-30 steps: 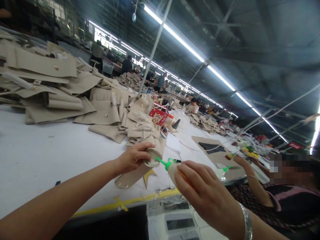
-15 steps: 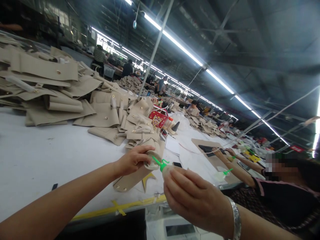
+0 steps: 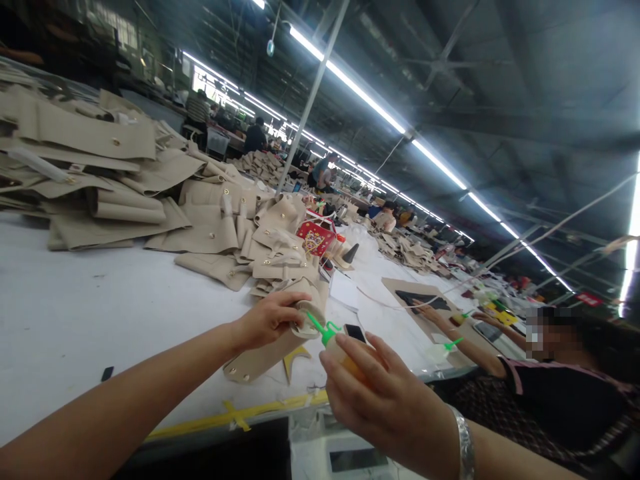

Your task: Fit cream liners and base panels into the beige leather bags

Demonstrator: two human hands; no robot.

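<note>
My left hand (image 3: 267, 319) is closed around the rolled end of a beige leather piece (image 3: 273, 347) with small metal studs, holding it above the white table (image 3: 90, 313). My right hand (image 3: 385, 400) grips a small glue bottle (image 3: 336, 345) with a green nozzle. The nozzle tip touches the rolled end of the piece just below my left fingers. A silver bangle sits on my right wrist.
A big heap of beige leather pieces (image 3: 125, 180) covers the table's far left. A red patterned box (image 3: 316, 237) stands behind them. A co-worker (image 3: 560, 380) at the right reaches over a brown board (image 3: 425, 303). Yellow tape (image 3: 235, 419) marks the near table edge.
My right hand has shifted slightly, keeping the nozzle at the rolled end. The co-worker's arms moved further along the board. My left hand has barely moved.
</note>
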